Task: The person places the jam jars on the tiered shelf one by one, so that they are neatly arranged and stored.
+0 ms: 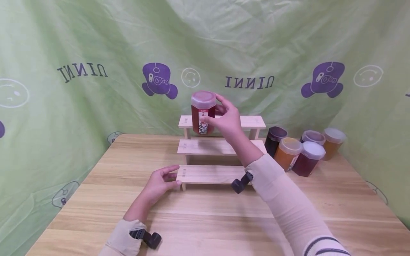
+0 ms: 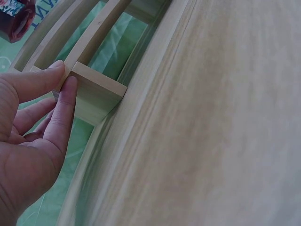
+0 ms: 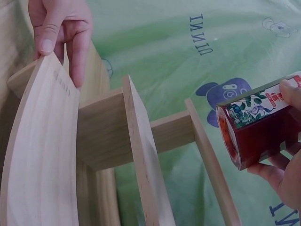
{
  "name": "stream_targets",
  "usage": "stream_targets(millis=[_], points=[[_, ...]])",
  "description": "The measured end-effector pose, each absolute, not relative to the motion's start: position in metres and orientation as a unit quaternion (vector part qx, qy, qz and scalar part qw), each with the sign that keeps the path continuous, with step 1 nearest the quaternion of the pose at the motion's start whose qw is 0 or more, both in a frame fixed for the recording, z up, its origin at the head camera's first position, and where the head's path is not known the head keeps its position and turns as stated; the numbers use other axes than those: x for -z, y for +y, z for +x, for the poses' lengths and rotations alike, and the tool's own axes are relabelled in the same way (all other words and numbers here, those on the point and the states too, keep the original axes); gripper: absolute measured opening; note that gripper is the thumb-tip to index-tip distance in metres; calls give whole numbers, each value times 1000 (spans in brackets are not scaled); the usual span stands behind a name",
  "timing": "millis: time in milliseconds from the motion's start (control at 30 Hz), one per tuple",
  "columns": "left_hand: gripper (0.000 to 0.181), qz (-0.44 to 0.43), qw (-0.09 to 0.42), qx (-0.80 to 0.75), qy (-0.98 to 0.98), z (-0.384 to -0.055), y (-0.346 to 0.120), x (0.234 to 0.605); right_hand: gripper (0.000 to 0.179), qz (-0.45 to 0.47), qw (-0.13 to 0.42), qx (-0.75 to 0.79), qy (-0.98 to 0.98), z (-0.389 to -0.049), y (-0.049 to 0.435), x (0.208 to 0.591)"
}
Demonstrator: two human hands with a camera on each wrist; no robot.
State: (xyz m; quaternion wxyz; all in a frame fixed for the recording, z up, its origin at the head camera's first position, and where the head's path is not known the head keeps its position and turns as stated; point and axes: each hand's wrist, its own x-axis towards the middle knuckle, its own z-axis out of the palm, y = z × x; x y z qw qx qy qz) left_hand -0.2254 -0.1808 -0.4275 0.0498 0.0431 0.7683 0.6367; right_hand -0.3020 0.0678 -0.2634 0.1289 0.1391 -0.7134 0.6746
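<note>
My right hand (image 1: 225, 119) grips a dark red jar (image 1: 196, 119) with a translucent lid and a printed label. The jar is upright, held in front of the top tier of a three-step wooden display stand (image 1: 208, 174). In the right wrist view the jar's base (image 3: 229, 136) shows apart from the planks, with fingers round its far side. My left hand (image 1: 160, 183) is at the left end of the stand's lowest step. In the left wrist view its thumb (image 2: 44, 80) and index finger (image 2: 63, 110) pinch the corner of that plank.
Several lidded jars stand on the table to the right of the stand: a near-black jar (image 1: 272, 142), an amber jar (image 1: 285, 158), a dark red jar (image 1: 304, 165), and others behind. A green printed cloth (image 1: 205, 42) hangs behind the wooden table (image 1: 205, 224).
</note>
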Motion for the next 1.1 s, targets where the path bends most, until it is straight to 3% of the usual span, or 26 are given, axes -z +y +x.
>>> stream_targets(millis=[333, 1100], points=[[60, 45, 52, -631, 773, -226, -181, 426, 88, 106, 112, -665, -731, -322, 51, 267], [60, 40, 49, -627, 777, -226, -181, 426, 89, 100, 135, -652, -739, -349, 34, 269]])
